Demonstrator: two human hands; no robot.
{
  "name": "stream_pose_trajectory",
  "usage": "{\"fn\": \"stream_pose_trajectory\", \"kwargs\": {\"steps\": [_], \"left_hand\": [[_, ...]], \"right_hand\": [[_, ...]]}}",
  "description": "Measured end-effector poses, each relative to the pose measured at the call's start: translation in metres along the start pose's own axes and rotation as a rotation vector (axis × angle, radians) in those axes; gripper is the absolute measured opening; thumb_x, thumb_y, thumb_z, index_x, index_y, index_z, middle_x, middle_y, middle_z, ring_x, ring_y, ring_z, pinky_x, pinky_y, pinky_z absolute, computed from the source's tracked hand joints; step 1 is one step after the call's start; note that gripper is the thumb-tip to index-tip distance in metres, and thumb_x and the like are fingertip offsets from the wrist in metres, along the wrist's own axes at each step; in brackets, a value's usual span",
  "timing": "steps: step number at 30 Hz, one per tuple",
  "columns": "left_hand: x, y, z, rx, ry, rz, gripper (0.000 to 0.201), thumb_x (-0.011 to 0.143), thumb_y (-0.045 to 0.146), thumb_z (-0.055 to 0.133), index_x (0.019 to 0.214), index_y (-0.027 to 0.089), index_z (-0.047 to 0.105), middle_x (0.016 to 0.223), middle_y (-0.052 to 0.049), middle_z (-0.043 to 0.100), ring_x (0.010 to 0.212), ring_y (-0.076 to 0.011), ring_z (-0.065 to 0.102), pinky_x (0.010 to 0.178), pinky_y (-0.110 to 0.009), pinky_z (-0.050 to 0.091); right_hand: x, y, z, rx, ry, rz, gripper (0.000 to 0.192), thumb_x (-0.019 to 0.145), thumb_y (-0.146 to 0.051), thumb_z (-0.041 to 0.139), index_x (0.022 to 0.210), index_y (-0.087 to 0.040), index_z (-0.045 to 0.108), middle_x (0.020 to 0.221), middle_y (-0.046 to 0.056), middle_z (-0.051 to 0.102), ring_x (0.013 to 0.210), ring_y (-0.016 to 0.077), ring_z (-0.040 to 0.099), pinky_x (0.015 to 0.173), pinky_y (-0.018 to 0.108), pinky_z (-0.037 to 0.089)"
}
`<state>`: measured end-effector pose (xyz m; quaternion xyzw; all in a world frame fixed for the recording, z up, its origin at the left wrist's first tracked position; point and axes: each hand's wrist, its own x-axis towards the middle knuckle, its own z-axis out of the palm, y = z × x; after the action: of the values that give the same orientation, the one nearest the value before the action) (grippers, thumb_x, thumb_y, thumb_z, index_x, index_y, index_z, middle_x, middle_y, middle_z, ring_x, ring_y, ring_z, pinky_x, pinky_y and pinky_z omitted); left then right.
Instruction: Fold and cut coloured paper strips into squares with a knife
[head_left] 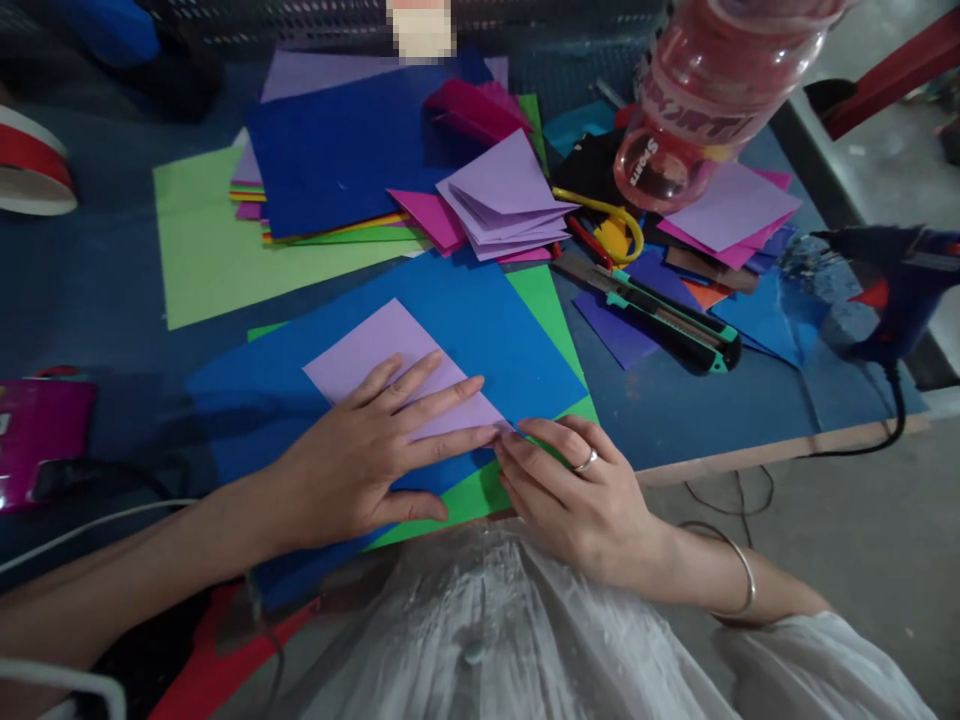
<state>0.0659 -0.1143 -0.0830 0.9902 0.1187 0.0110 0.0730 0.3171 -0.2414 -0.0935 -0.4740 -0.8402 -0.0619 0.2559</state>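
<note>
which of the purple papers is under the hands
The single lilac sheet lying on the blue sheet: left hand presses it flat; the other lilac pieces sit stacked farther back.

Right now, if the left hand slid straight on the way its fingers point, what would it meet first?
The left hand lies flat on the lilac paper, fingers pointing right. Almost at once it would meet the right hand's fingertips, pressing at the paper's right corner.

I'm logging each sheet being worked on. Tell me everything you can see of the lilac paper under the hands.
The lilac paper is a small, matte, four-sided piece lying flat and turned at an angle on a blue sheet, which overlaps a green sheet. The left hand presses flat on its near part, fingers spread along the near edge. The right hand has its fingertips at its right corner. Its far half shows no creases.
</note>
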Motion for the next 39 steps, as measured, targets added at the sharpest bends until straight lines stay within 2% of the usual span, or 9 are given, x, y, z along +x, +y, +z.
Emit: {"fn": "stream_pose_trajectory", "kwargs": {"steps": [8,13,18,22,26,28,29,32,39], "left_hand": [[0.0,-0.002,-0.001,-0.014,0.033,0.01,0.078,0.1,0.074,0.048,0.168,0.04,0.028,0.176,-0.004,0.032,0.16,-0.0444,0.029,0.126,-0.067,0.025],[-0.01,-0.008,-0.002,-0.032,0.026,-0.005,0.071,0.105,0.067,0.046,0.168,0.04,0.028,0.173,-0.002,0.039,0.161,-0.0349,0.032,0.131,-0.06,0.013],[-0.035,-0.011,-0.005,-0.085,0.045,-0.114,0.064,0.107,0.066,0.039,0.166,0.042,0.033,0.17,0.004,0.044,0.162,-0.0276,0.03,0.134,-0.05,0.003],[-0.049,-0.009,-0.009,-0.011,0.068,-0.12,0.062,0.11,0.062,0.033,0.165,0.034,0.038,0.169,0.0,0.045,0.163,-0.0276,0.03,0.136,-0.051,0.007],[-0.038,0.015,-0.009,0.158,0.168,-0.089,0.061,0.113,0.053,0.033,0.155,0.015,0.052,0.164,-0.011,0.051,0.158,-0.0284,0.04,0.136,-0.054,0.014],[-0.024,0.034,-0.006,0.212,0.24,-0.059,0.066,0.112,0.053,0.036,0.144,0.0,0.06,0.154,-0.02,0.06,0.149,-0.0307,0.052,0.132,-0.05,0.029],[-0.016,0.043,-0.003,0.222,0.233,-0.046,0.07,0.111,0.055,0.036,0.142,-0.002,0.061,0.152,-0.021,0.062,0.144,-0.0313,0.057,0.127,-0.047,0.038],[0.003,0.062,0.004,0.208,0.302,0.018,0.069,0.109,0.058,0.042,0.141,0.0,0.063,0.146,-0.019,0.068,0.134,-0.0301,0.065,0.116,-0.042,0.05],[0.003,0.07,0.012,0.236,0.347,0.018,0.079,0.105,0.066,0.045,0.144,-0.001,0.061,0.14,-0.024,0.07,0.131,-0.035,0.068,0.114,-0.047,0.053]], "right_hand": [[0.0,0.0,0.002,0.0,0.023,0.015,0.017,0.103,-0.017,0.065,0.113,-0.012,0.077,0.112,0.004,0.082,0.11,0.0205,0.069,0.102,0.041,0.048],[0.001,-0.002,0.0,0.023,0.035,0.029,0.014,0.102,-0.016,0.066,0.11,-0.012,0.078,0.111,0.003,0.083,0.107,0.0202,0.071,0.1,0.04,0.048],[0.006,-0.002,-0.006,-0.014,0.004,0.041,0.018,0.103,-0.017,0.064,0.114,-0.012,0.077,0.109,0.003,0.084,0.101,0.0199,0.073,0.093,0.039,0.048],[0.008,-0.002,-0.008,-0.033,-0.024,0.037,0.018,0.104,-0.017,0.064,0.116,-0.012,0.077,0.111,0.004,0.084,0.102,0.0198,0.074,0.092,0.039,0.048],[0.008,-0.003,-0.008,-0.052,-0.016,0.009,0.018,0.105,-0.016,0.062,0.115,-0.012,0.076,0.109,0.004,0.084,0.101,0.0195,0.075,0.09,0.039,0.047],[0.008,-0.003,-0.008,-0.059,-0.006,0.002,0.018,0.104,-0.015,0.062,0.115,-0.011,0.076,0.107,0.004,0.084,0.1,0.0198,0.075,0.09,0.039,0.048],[0.008,-0.003,-0.009,-0.059,-0.004,0.0,0.018,0.103,-0.015,0.063,0.115,-0.01,0.076,0.107,0.004,0.084,0.101,0.0202,0.075,0.09,0.039,0.048],[0.008,-0.004,-0.009,-0.058,-0.006,-0.001,0.016,0.102,-0.014,0.064,0.111,-0.011,0.076,0.106,0.006,0.084,0.102,0.0212,0.075,0.09,0.04,0.048],[0.005,-0.004,-0.008,-0.035,-0.016,0.002,0.016,0.103,-0.013,0.062,0.109,-0.013,0.076,0.11,0.008,0.084,0.101,0.0224,0.075,0.089,0.04,0.047]]}}
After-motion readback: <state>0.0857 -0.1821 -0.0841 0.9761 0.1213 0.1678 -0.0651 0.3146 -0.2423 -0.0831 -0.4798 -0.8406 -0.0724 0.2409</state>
